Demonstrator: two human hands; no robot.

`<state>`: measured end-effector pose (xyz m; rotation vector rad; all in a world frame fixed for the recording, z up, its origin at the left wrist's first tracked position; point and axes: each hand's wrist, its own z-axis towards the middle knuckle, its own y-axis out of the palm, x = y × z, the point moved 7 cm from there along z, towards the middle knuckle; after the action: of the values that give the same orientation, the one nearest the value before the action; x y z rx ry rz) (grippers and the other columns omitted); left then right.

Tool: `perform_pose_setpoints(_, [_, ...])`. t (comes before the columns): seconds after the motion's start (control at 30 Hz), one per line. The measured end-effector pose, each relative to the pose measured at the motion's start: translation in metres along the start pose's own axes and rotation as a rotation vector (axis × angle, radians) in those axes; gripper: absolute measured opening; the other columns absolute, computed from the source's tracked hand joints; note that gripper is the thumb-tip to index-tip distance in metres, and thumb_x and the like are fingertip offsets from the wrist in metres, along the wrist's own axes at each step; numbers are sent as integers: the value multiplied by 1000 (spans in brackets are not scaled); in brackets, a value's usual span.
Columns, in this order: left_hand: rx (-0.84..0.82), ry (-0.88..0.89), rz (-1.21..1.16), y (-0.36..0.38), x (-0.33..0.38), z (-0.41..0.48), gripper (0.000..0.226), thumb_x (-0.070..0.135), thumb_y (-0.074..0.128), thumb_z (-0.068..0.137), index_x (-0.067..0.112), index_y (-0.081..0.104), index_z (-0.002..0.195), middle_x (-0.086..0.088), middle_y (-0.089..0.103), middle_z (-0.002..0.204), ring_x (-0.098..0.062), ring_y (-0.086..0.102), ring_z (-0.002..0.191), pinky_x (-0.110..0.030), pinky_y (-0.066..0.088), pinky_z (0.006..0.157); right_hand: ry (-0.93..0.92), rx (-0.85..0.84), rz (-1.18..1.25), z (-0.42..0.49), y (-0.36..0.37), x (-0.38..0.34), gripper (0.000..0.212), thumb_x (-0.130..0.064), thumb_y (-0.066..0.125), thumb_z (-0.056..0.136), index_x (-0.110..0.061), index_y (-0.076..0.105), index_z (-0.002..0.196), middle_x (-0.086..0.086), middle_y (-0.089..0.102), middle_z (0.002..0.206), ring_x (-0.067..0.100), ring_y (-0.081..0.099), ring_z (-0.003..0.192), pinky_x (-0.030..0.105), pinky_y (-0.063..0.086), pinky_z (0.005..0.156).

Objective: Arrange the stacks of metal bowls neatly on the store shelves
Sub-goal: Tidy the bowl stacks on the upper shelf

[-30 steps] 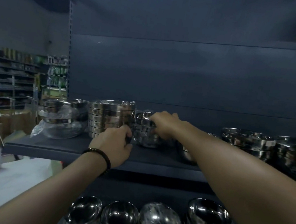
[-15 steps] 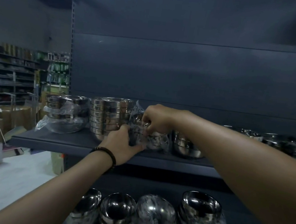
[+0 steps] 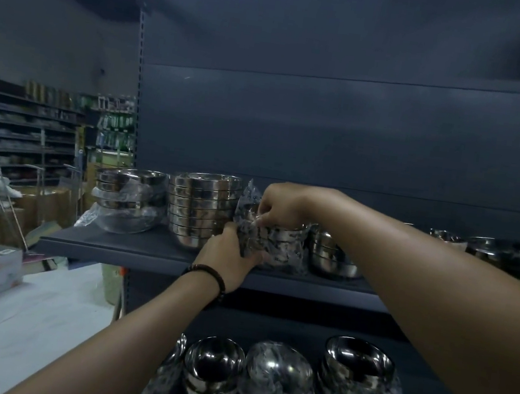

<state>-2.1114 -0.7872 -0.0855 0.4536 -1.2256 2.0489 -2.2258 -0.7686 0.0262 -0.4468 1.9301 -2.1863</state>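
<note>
Gripping a plastic-wrapped stack of metal bowls point(image 3: 274, 243) with both hands, middle of the frame, on the upper shelf point(image 3: 120, 246). The left hand point(image 3: 227, 255) cups the stack low on its near-left side, fingers curled around the wrap, looks like it's there to steady the base. The right hand point(image 3: 278, 207) comes over the top and is closed on the rim and the crinkly plastic — probably so the bowls don't slide apart inside the loose wrap while the stack gets nudged into line.

Just left of it is a taller unwrapped bowl stack point(image 3: 202, 210), touching or nearly touching, hard to say with the plastic in the way. Further left, a bagged stack of wider bowls point(image 3: 129, 201) with the bag spilling onto the shelf. Right of the held one sits another small bowl stack point(image 3: 332, 256), and more steel bowls point(image 3: 515, 258) at the far right edge of the frame.

Bottom of the frame: the lower shelf point(image 3: 445, 389) has a row of deeper bowls, some wrapped point(image 3: 277, 379), some bare point(image 3: 214, 361) — already fairly tidy.

My guess is the held stack is being squared up between its neighbours. Loose wrap is the risk; it can slip.
</note>
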Motion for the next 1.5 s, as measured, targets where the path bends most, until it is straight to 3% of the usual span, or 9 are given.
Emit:
perform_pose_setpoints(0.13, [1, 28, 6, -8, -5, 0, 74, 69, 74, 79, 19, 54, 130, -2, 71, 116, -24, 66, 109, -35, 55, 90, 41, -9, 15, 10, 1, 0, 40, -49, 63, 102, -12, 79, 97, 4, 76, 94, 27, 74, 91, 41, 61, 80])
perform_pose_setpoints(0.23, [151, 41, -24, -38, -19, 0, 45, 62, 68, 87, 23, 59, 108, 6, 68, 95, -19, 65, 95, -33, 51, 79, 86, 162, 117, 17, -15, -3, 45, -51, 60, 101, -10, 75, 92, 1, 71, 84, 20, 66, 77, 32, 50, 68])
perform_pose_setpoints(0.33, [366, 0, -93, -76, -51, 3, 39, 53, 75, 85, 24, 54, 100, 1, 61, 100, -24, 62, 97, -40, 53, 87, 101, 382, 266, 28, -32, -9, 32, -41, 62, 100, -12, 74, 106, 4, 74, 108, 24, 68, 98, 36, 57, 85])
perform_pose_setpoints(0.5, [273, -147, -130, -93, -104, 21, 107, 65, 86, 63, 21, 33, 144, -10, 42, 145, -33, 46, 134, -48, 42, 115, -24, 295, 273, 56, -31, -39, 45, -42, 65, 102, -23, 61, 143, 2, 60, 146, 26, 62, 126, 31, 48, 92])
perform_pose_setpoints(0.63, [72, -168, -241, -82, -117, 38, 147, 76, 85, 46, 21, 11, 161, -5, 40, 159, -24, 43, 145, -43, 37, 121, -74, 216, 191, 77, -24, -45, 32, -48, 58, 105, -28, 75, 124, -6, 71, 121, 19, 64, 110, 31, 47, 87])
perform_pose_setpoints(0.73, [-10, -163, -362, -75, -118, 47, 136, 53, 92, 67, 15, 4, 163, 3, 46, 150, -17, 46, 138, -30, 36, 116, -91, 162, 159, 84, -21, -44, 29, -50, 55, 106, -32, 76, 114, -15, 66, 95, 12, 60, 96, 30, 42, 84])
perform_pose_setpoints(0.93, [-44, -81, -418, -70, -118, 55, 92, 39, 91, 75, 20, 34, 145, 15, 65, 117, 5, 61, 104, -11, 46, 80, -144, 171, 146, 86, -22, -49, 36, -46, 55, 108, -21, 65, 84, -5, 58, 74, 12, 52, 72, 33, 42, 70])
perform_pose_setpoints(1.23, [-52, -78, -382, -80, -115, 42, 84, 42, 92, 73, 30, 31, 130, 13, 65, 121, -2, 62, 110, -24, 48, 97, -156, 181, 144, 65, -26, -60, 41, -45, 56, 107, -24, 59, 73, -6, 55, 70, 12, 49, 67, 32, 39, 64])
perform_pose_setpoints(1.5, [-101, -89, -385, -77, -116, 41, 97, 54, 92, 67, 24, 37, 140, 12, 71, 120, -3, 66, 111, -28, 50, 103, -75, 125, 39, 64, -26, -65, 36, -57, 49, 106, -34, 70, 88, -10, 67, 93, 22, 62, 100, 33, 44, 84])
